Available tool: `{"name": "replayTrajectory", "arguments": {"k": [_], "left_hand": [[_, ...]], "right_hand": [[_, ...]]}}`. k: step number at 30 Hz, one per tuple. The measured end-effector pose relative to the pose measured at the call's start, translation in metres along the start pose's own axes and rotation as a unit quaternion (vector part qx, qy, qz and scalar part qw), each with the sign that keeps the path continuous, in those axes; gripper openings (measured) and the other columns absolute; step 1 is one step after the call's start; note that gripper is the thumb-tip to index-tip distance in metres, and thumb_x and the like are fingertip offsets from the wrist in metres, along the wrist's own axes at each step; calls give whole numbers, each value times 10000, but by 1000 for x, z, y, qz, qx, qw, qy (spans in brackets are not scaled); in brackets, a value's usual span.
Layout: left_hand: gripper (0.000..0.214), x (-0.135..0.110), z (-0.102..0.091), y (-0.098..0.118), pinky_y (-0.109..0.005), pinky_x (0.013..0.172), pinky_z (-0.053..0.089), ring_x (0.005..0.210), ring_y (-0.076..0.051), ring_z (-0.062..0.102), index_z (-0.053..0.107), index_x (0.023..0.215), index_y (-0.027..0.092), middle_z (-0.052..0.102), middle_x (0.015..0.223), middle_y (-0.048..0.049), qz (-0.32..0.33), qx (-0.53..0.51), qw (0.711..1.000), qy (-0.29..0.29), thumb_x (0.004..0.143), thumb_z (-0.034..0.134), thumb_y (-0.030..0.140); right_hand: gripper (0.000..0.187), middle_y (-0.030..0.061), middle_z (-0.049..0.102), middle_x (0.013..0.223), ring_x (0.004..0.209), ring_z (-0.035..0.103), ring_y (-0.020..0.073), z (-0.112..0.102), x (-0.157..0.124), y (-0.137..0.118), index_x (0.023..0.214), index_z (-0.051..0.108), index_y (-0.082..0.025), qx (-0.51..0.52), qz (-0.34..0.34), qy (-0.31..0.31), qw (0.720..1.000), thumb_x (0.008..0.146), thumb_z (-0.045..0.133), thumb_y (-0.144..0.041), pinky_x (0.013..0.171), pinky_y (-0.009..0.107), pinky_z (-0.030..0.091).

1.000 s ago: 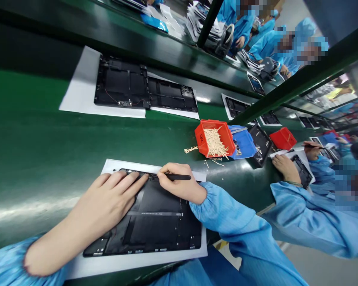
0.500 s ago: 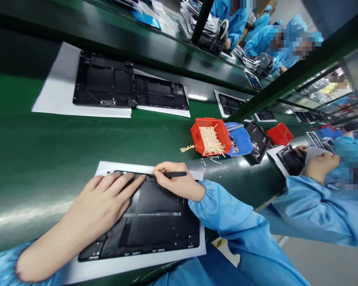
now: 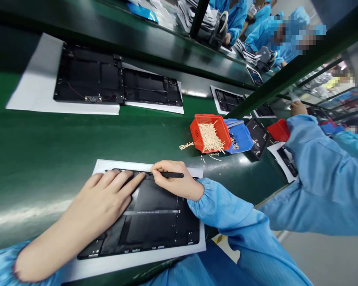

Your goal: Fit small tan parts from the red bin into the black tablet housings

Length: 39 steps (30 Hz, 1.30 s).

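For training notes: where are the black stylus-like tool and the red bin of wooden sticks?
black stylus-like tool (image 3: 173, 174): head view, on its shaft.
red bin (image 3: 197, 137): head view, on its outer wall.

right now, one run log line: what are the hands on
left hand: flat on black tablet back panel | right hand: grips black stylus-like tool, tip at panel's far edge | nearby: red bin of wooden sticks

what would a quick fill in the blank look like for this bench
The left hand lies spread on a black tablet panel, which rests on a paper sheet coloured ____. The slim black tool is held in the ____ hand. The bin right beside the red bin full of pale wooden sticks is ____.

Missing words: white; right; blue
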<state>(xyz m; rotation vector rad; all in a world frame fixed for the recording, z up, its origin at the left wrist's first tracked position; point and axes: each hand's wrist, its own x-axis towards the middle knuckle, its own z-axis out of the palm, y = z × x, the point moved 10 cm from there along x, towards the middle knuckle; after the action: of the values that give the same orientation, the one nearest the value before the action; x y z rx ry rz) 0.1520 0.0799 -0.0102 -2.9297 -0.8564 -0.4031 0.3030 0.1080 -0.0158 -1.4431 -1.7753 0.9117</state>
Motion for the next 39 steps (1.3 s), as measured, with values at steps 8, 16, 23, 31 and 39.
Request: {"name": "replayTrajectory", "arguments": {"k": [8, 16, 23, 31, 39], "left_hand": [[515, -1, 1, 1, -480, 787, 381, 941, -347, 613, 665, 1478, 174, 749, 1149, -165, -3, 13, 1000, 13, 1020, 430, 157], [441, -1, -5, 4, -476, 791, 425, 937, -333, 625, 662, 1427, 100, 782, 1138, -150, 2, 31, 998, 46, 1039, 458, 152], [420, 0, -9, 7, -474, 783, 430, 933, -339, 606, 658, 1393, 28, 787, 1117, -156, 7, 34, 998, 58, 1050, 448, 149], [412, 1, -10, 7, -466, 786, 425, 943, -334, 615, 678, 1370, 37, 789, 1096, -143, 3, 33, 998, 60, 1059, 433, 150], [404, -2, -9, 6, -478, 799, 438, 979, -343, 637, 684, 1359, 54, 799, 1150, -151, -1, 43, 997, 60, 1056, 436, 155]], "right_hand": [[154, 10, 802, 868, 762, 730, 146, 1, -1, -3, 917, 751, -219, -12, -31, 14, 999, 981, 619, -266, 745, 259, 576], [179, 38, 797, 908, 791, 730, 153, 1, -11, -20, 951, 722, -218, -35, -121, 17, 992, 1030, 570, -271, 774, 277, 592], [188, 9, 763, 788, 694, 706, 131, -10, -16, -18, 856, 707, -219, -42, -120, 68, 990, 1009, 605, -257, 714, 248, 593], [202, 57, 805, 927, 802, 742, 157, 2, -16, -20, 1014, 748, -206, -30, -150, 14, 988, 1105, 591, -293, 765, 290, 616], [171, 13, 751, 819, 718, 698, 135, -8, -20, -18, 910, 707, -213, -35, -132, 56, 989, 1041, 603, -247, 718, 257, 584]]}}
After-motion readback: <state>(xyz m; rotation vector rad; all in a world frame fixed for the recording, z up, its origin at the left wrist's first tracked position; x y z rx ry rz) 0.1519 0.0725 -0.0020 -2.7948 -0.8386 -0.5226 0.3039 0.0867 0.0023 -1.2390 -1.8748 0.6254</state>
